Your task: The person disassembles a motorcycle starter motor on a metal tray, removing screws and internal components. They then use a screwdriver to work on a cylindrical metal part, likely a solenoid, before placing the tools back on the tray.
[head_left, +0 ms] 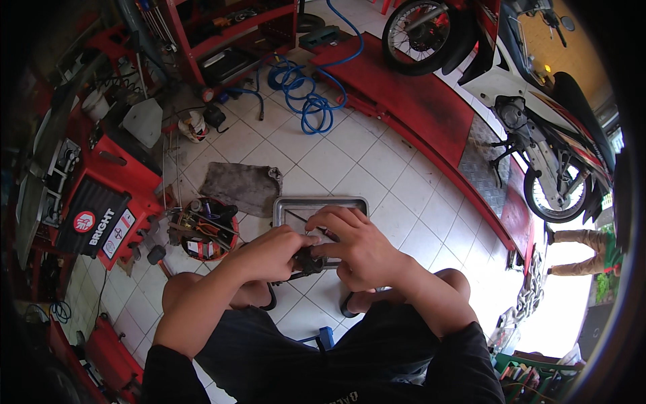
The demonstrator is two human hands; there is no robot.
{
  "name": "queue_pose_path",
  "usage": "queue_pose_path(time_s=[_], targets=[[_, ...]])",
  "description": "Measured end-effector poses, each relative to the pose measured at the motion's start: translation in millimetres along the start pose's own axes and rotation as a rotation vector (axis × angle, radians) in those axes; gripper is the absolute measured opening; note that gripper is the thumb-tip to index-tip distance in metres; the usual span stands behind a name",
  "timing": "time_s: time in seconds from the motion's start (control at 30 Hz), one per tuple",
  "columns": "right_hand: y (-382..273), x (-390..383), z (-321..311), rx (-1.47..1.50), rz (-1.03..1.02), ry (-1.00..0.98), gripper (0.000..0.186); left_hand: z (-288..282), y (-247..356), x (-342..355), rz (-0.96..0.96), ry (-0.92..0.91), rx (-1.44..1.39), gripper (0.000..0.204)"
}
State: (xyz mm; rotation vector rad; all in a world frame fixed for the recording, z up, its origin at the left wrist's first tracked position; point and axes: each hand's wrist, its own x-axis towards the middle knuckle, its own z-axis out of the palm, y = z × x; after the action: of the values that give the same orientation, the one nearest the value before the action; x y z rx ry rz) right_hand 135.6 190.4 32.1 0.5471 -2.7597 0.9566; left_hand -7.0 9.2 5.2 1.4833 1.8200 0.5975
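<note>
My left hand (272,252) is closed on a small dark metal part (308,264) held over the near side of a shallow metal tray (362,205) on the floor. My right hand (356,249) curls over the same part from the right, fingertips close to my left thumb, which hides much of it along with the fingers. A thin rod (294,215) lies in the tray. Just left of the tray is a red container (229,239) packed with screwdrivers and other tools. Behind them a stained grey rag (235,188) lies on the tiles.
A red motorcycle lift (424,121) runs along the right, bearing a motorcycle (511,114). Coiled blue hose (303,101) lies behind the tray. A red tool cart (134,161) and shelving (222,34) stand left and back. A person's legs (579,252) show at far right.
</note>
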Motion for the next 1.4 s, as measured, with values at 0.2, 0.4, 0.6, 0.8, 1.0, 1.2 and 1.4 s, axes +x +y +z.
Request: queue_pose_path(time_s=[0.2, 0.4, 0.6, 0.8, 1.0, 1.2, 1.4], targets=[[11.3, -3.0, -2.9, 0.102, 0.048, 0.039, 0.043, -9.1, 8.3, 0.7, -0.077, -0.074, -0.049, 0.054], [9.1, -2.3, 7.8, 0.127, 0.015, 0.035, 0.044, -6.0, 9.7, 1.9, -0.077, -0.063, -0.004, 0.051], [18.3, -4.1, 3.8, 0.095, 0.029, 0.064, 0.044, -4.8, 1.3, 2.0, -0.057, -0.048, -0.051, 0.044], [13.0, -4.3, 10.6, 0.142, 0.007, 0.032, 0.045, -4.5, 6.0, 2.3, -0.068, -0.034, -0.027, 0.044], [14.2, -5.4, 11.4, 0.042, 0.107, 0.034, 0.047, -3.1, -0.6, 2.6, -0.046, 0.004, -0.029, 0.047], [21.8, -3.2, 5.6, 0.206, -0.012, 0.020, 0.045, -6.0, 7.4, 1.8, -0.061, -0.088, -0.021, 0.039], [12.6, -5.6, 14.6, 0.010, 0.102, -0.020, 0.047, -4.8, 7.4, 1.5, -0.084, -0.046, 0.012, 0.037]])
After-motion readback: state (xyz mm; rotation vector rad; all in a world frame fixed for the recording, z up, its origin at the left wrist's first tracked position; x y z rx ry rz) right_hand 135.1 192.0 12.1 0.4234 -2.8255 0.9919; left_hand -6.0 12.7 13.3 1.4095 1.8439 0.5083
